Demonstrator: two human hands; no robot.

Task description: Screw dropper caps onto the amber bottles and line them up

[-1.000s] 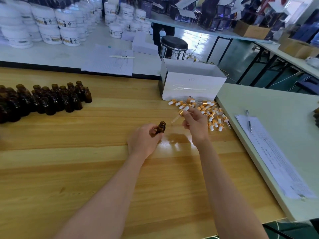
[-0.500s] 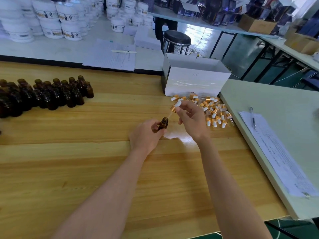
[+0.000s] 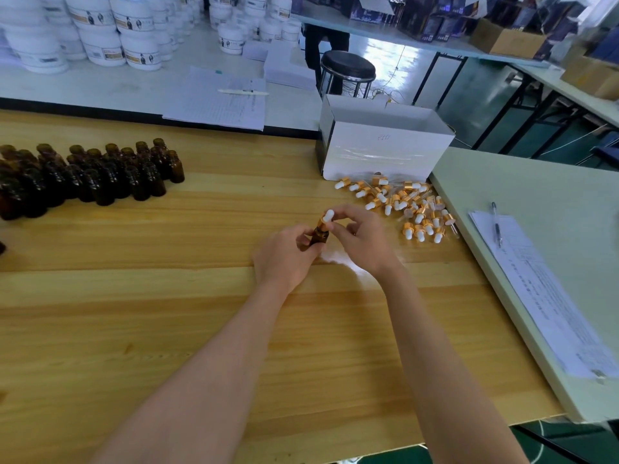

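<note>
My left hand (image 3: 287, 256) grips a small amber bottle (image 3: 320, 235) above the middle of the wooden table (image 3: 167, 329). A dropper cap (image 3: 327, 218) with a white bulb and gold collar sits in the bottle's neck, and my right hand (image 3: 360, 239) pinches it with thumb and fingertips. A loose pile of dropper caps (image 3: 402, 205) lies to the right, in front of a white box. Several uncapped amber bottles (image 3: 87, 175) stand clustered at the left of the table.
A white open box (image 3: 385, 145) stands behind the cap pile. A pale green table (image 3: 536, 195) adjoins on the right, carrying papers (image 3: 542, 296) and a pen (image 3: 496, 224). Beyond lie more papers (image 3: 217, 102), white jars (image 3: 100, 35) and a black stool (image 3: 348, 67).
My right hand brought the dropper cap from beside the bottle down into its neck; the glass pipette is now inside the bottle. My left hand kept hold of the bottle.
</note>
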